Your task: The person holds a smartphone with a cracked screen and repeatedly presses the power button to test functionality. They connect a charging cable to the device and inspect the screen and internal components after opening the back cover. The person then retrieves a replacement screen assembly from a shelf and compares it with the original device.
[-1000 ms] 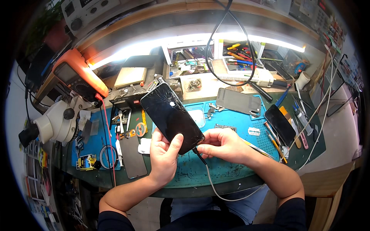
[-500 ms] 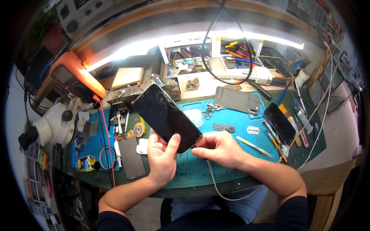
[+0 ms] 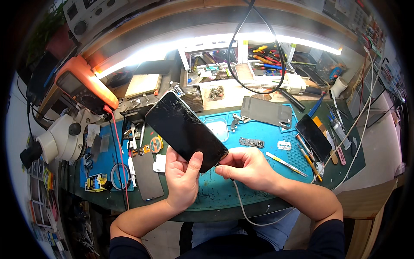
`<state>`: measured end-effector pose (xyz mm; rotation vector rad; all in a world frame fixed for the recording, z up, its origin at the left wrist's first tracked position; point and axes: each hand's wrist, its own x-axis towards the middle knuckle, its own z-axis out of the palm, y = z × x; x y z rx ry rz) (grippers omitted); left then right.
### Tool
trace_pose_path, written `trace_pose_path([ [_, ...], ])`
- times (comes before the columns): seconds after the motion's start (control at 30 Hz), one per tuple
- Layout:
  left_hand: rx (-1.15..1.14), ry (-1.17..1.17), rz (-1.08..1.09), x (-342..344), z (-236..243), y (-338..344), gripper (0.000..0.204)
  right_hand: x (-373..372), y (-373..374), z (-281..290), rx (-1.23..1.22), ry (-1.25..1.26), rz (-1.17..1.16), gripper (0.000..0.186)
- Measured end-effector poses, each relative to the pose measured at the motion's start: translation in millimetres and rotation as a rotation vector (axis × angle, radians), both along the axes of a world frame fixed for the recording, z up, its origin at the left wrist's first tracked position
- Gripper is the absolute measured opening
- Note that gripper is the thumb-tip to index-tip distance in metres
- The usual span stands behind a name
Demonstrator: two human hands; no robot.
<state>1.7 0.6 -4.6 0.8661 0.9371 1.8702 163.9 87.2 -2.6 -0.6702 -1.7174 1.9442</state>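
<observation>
My left hand [image 3: 183,181] is closed round the lower left side of a smartphone [image 3: 181,131], with the thumb lying on its glass. The screen is black, and cracks spread over its far end and along the right side. The phone is held tilted above the blue work mat [image 3: 211,190]. At its near right corner my right hand [image 3: 250,168] pinches the end of a pale charging cable [image 3: 239,203]. The fingers hide the plug, so how far it sits in the phone cannot be seen. The cable hangs down and curves off to the right.
A grey phone panel [image 3: 267,113], a small phone part [image 3: 252,142], tweezers [image 3: 285,164] and another dark phone [image 3: 313,137] lie to the right. At left are an orange multimeter [image 3: 84,84], a white microscope [image 3: 60,138] and a flat dark panel [image 3: 147,177]. A black cable loop [image 3: 227,56] hangs ahead.
The phone has shifted very slightly in my hands. Both hands keep the same hold, and the screen stays black.
</observation>
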Motion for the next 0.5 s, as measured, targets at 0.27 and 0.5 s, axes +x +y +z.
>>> trace_pose_path([
  [0.27, 0.396, 0.508, -0.079, -22, 1, 7, 0.028, 4, 8, 14, 1.043, 0.124, -0.337, 0.02],
  [0.5, 0.583, 0.851, -0.093, -28, 27, -3, 0.028, 14, 20, 29, 1.446, 0.296, -0.412, 0.029],
])
